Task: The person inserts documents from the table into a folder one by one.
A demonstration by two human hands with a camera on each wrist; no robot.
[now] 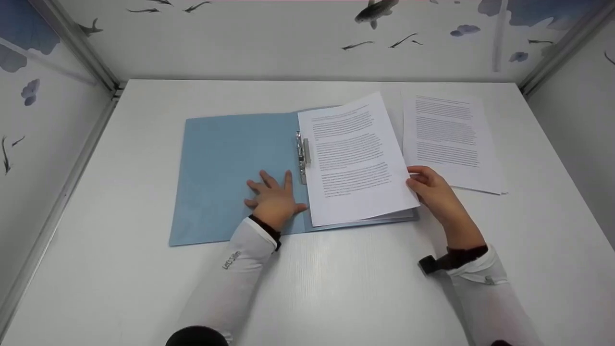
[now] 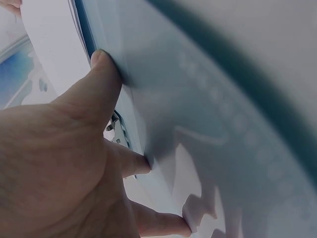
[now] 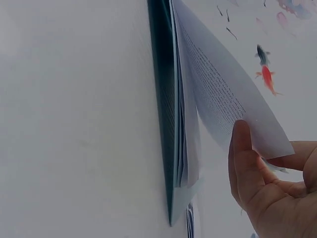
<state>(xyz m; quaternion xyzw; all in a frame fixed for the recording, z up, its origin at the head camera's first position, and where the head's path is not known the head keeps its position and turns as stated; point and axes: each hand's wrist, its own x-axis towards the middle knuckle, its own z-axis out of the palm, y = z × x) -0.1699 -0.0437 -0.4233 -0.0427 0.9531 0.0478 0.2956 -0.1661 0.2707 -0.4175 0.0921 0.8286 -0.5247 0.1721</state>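
Note:
A blue clip folder (image 1: 221, 163) lies opened flat, its metal clip (image 1: 302, 156) along the middle fold. My left hand (image 1: 275, 204) rests on the folder's left cover near the fold, fingers spread; in the left wrist view its thumb and fingertips touch the glossy cover. Over the folder's right side is a printed sheet (image 1: 353, 163), whose lower right corner my right hand (image 1: 439, 199) pinches between thumb and fingers. The right wrist view shows this sheet (image 3: 223, 84) bending up, apart from the papers (image 3: 183, 124) beneath it.
To the right of the folder lies a second stack of printed paper (image 1: 447, 139), close beyond my right hand. White panels with fish and ink patterns (image 1: 288, 43) stand along the back and sides of the white table (image 1: 336, 278).

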